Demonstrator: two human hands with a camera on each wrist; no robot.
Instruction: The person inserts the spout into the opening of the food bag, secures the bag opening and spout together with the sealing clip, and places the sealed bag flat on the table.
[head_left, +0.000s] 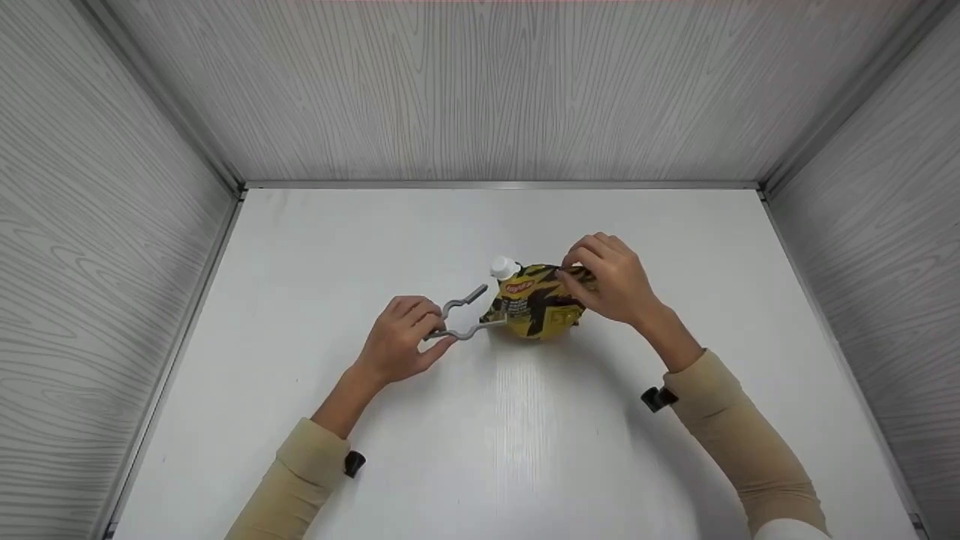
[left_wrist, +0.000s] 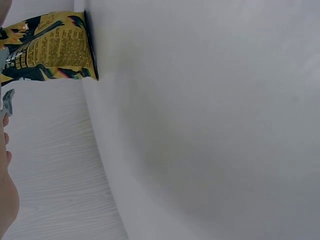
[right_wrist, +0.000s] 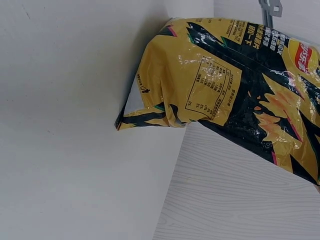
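A yellow and black chip bag point(head_left: 541, 304) stands on the table in the head view, its lower part puffed out. My right hand point(head_left: 611, 281) pinches its upper edge at the right. My left hand point(head_left: 401, 337) grips a grey clip with two wavy arms point(head_left: 461, 334), spread apart in a V toward the bag. The lower arm's tip overlaps the bag's left side; whether it touches, I cannot tell. A white round cap-like piece point(head_left: 504, 268) is at the bag's upper left corner. The right wrist view shows the bag's printed side point(right_wrist: 200, 75); the right hand is almost wholly outside it.
The white table point(head_left: 337, 240) is bordered by grey wood-grain panels at the back point(head_left: 495, 90), left point(head_left: 97, 262) and right point(head_left: 877, 262). A small black device is on each sleeve, near the wrist.
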